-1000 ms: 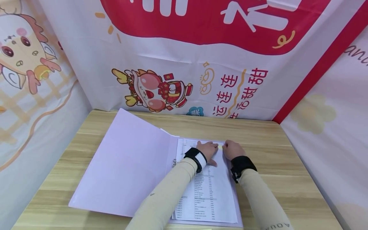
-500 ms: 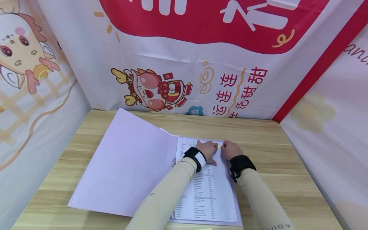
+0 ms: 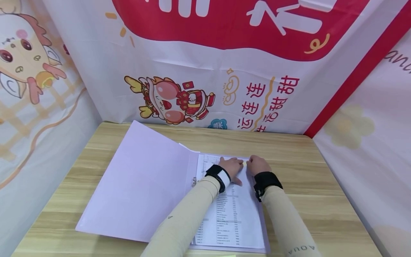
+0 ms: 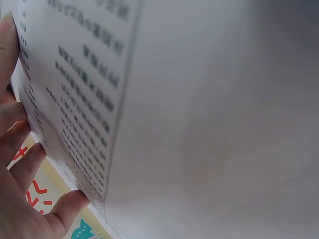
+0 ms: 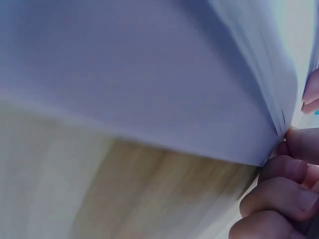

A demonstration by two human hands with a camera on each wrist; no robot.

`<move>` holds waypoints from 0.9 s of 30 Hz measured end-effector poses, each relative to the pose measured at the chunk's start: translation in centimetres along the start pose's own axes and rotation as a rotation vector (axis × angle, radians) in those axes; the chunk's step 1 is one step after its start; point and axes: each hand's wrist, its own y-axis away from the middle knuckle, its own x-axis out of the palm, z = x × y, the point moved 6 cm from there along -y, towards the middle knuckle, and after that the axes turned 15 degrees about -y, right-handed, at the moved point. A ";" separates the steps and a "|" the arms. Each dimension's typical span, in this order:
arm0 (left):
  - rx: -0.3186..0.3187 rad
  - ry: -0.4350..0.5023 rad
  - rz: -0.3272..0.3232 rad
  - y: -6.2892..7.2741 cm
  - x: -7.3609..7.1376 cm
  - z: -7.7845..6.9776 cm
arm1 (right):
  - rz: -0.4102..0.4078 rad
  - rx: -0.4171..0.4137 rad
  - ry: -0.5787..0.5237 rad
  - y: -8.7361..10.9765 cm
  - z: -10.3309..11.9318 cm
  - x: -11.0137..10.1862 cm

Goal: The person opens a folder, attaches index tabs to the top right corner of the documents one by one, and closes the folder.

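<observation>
A lilac ring binder (image 3: 138,185) lies open on the table, with printed sheets (image 3: 224,228) on its right side. My left hand (image 3: 232,167) rests on the upper part of the top sheet, its fingers spread. In the left wrist view, the fingertips of this left hand (image 4: 35,184) touch the paper along its edge. With curled fingers, my right hand (image 3: 258,166) pinches the sheets at their upper right corner. The right wrist view shows the right hand's fingers (image 5: 279,199) bunched at the paper's corner. A small pale yellow paper piece (image 3: 245,163) shows between the hands, partly covered.
Metal rings (image 3: 194,182) stand along the binder's spine. The wooden table (image 3: 308,171) extends on both sides, with a printed cloth (image 3: 199,71) hanging behind it. At the bottom of the head view, the edge of a yellowish paper (image 3: 228,256) shows.
My right hand and forearm have shifted slightly left and up at the corner of the sheets. The left hand stays in the same place on the page.
</observation>
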 end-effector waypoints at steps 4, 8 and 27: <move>-0.002 0.005 -0.011 -0.1 0.3 0.0 | 0.001 0.005 -0.009 -0.3 -0.1 0.1; -0.002 0.009 -0.008 -0.2 0.4 0.0 | 0.001 0.018 -0.014 -0.3 -0.4 0.0; 0.011 0.007 0.010 -0.2 0.3 -0.1 | 0.086 0.006 -0.016 0.7 0.0 0.1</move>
